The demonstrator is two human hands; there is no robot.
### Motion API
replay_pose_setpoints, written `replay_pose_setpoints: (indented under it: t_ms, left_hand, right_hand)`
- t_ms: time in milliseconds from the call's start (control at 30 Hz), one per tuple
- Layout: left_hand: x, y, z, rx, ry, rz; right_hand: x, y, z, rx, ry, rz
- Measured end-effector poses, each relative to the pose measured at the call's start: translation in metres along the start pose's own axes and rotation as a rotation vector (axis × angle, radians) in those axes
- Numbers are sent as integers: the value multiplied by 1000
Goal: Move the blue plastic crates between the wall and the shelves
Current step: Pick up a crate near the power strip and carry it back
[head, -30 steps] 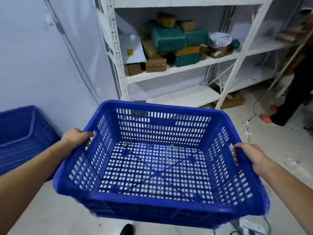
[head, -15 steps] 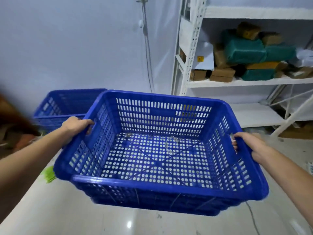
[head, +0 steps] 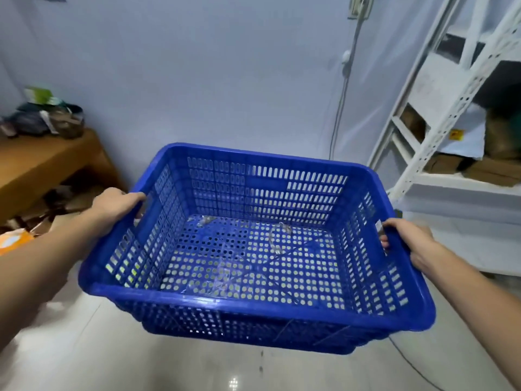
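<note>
Facing a pale wall (head: 225,80), both hands' fingers (head: 135,197) grip the blue crate (head: 253,249).

Two bare forearms, uncovered from wrist to frame edge both sides, skin smooth, faint hair at most, hard to tell at this res. Left hand (head: 115,204) broad across the back w/ rounded knuckles, thumb seen from above, forearm behind it looking v. thick and soft-blurred nr the lens, part in shade. Right hand (head: 408,244) sharper, faint tendon ridges along the back, wrist bone showing as a small bump, rounded fingertips (head: 384,245) just visible, forearm narrower w/ light along its upper edge.
</note>
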State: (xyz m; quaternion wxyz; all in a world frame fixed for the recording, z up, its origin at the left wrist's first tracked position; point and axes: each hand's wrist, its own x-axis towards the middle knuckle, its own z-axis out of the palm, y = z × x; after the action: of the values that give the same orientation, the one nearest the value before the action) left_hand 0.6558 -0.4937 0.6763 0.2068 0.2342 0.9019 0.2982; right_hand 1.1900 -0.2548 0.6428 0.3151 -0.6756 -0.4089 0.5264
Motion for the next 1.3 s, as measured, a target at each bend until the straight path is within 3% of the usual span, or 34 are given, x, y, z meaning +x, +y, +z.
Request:
replay_pose_setpoints:
  t_ms: [433, 800, 1033, 1300]
  left_hand:
    - [125, -32, -48, -59, 126, -81]
    - [265, 23, -43, -11, 145, -161]
    - [339, 46, -50, -61, 121, -195]
    - [517, 30, -56, -37, 41, -175]
  right_hand:
    - [58, -82, 171, -97, -107, -97]
    - [194, -153, 295, -136, -158, -72]
    - [225, -200, 355, -130, -131, -131]
    - [279, -229, 464, -161, -99, -81]
